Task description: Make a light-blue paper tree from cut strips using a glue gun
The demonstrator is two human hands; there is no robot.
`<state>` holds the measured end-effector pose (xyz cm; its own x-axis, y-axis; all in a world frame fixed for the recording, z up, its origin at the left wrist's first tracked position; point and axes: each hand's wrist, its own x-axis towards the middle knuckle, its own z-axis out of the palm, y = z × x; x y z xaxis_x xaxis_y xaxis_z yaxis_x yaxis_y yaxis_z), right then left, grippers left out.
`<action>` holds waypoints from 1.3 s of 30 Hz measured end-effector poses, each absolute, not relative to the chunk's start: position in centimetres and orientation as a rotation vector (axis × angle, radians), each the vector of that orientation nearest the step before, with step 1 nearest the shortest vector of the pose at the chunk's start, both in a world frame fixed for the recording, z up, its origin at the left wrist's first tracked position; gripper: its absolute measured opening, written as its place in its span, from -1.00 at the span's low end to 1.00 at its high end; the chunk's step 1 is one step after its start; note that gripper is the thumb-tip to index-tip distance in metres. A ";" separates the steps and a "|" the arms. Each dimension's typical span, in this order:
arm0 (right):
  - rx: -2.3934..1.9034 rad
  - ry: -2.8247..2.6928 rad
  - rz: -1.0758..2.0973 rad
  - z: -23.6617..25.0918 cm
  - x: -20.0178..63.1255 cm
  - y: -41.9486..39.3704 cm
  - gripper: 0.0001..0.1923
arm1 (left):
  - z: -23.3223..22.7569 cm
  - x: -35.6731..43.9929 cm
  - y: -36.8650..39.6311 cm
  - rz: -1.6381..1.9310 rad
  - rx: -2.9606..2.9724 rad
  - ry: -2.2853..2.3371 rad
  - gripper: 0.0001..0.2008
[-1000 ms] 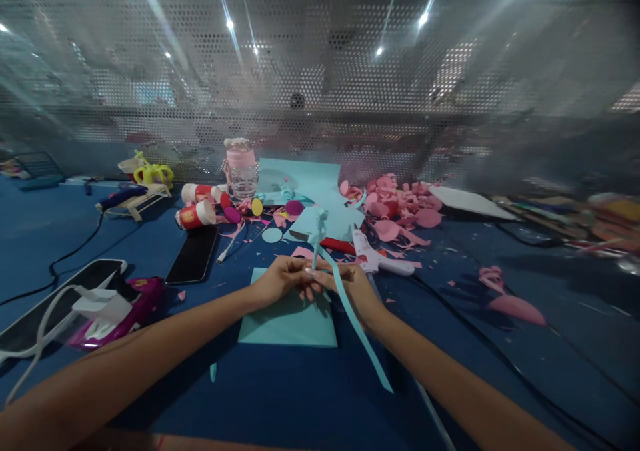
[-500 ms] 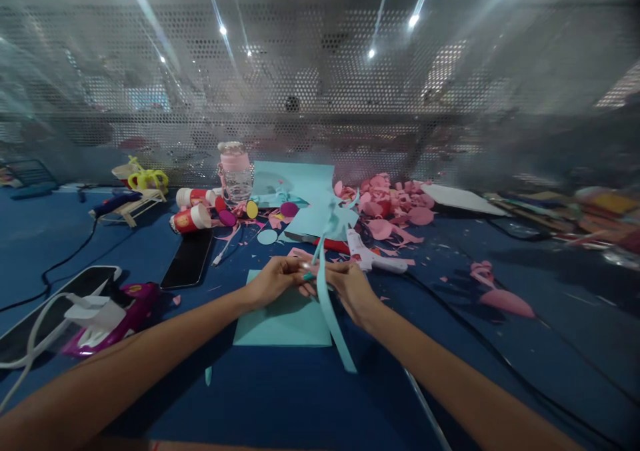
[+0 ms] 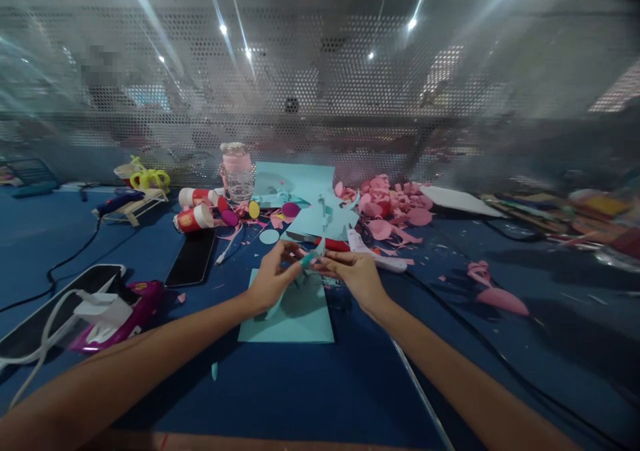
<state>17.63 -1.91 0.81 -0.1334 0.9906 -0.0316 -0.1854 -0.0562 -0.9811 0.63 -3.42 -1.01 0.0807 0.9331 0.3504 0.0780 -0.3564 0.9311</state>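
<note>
Both hands meet above a light-blue foam or paper sheet [image 3: 295, 314] on the blue table. My left hand [image 3: 270, 281] pinches a small teal strip of foam or paper [image 3: 309, 259] between thumb and fingers. At the other end of that strip, my right hand [image 3: 359, 279] has its fingertips pinched together. Light-blue material also shows under my left palm, partly covered. Just beyond the right fingers lies a white glue gun [image 3: 390, 263], with a red-handled tool [image 3: 333, 245] beside it.
Pink cut-outs [image 3: 385, 201] pile up behind the glue gun. More light-blue sheets [image 3: 295, 177] stand and lie at the back. A phone [image 3: 191, 257], paper cups [image 3: 195, 217], a pink-topped bottle [image 3: 237, 174] and a power strip [image 3: 55, 317] are leftward. A cable crosses the right side.
The long light-blue strip that hung down in front of my right hand has swung away toward the left hand. My left fingers have spread a little, and the hands have moved slightly apart.
</note>
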 end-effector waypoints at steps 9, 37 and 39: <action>-0.987 -1.094 1.564 0.6 15.9 -1.2 -0.73 | -1.5 0.2 -2.6 1.471 1.434 1.027 -0.84; -0.922 -1.185 1.646 0.1 16.2 -1.6 -0.70 | -0.2 -0.9 -2.0 1.658 1.622 1.199 -0.93; -0.962 -1.186 1.639 0.2 16.0 -1.8 -0.69 | -0.1 -0.8 -2.1 1.630 1.599 1.205 -0.95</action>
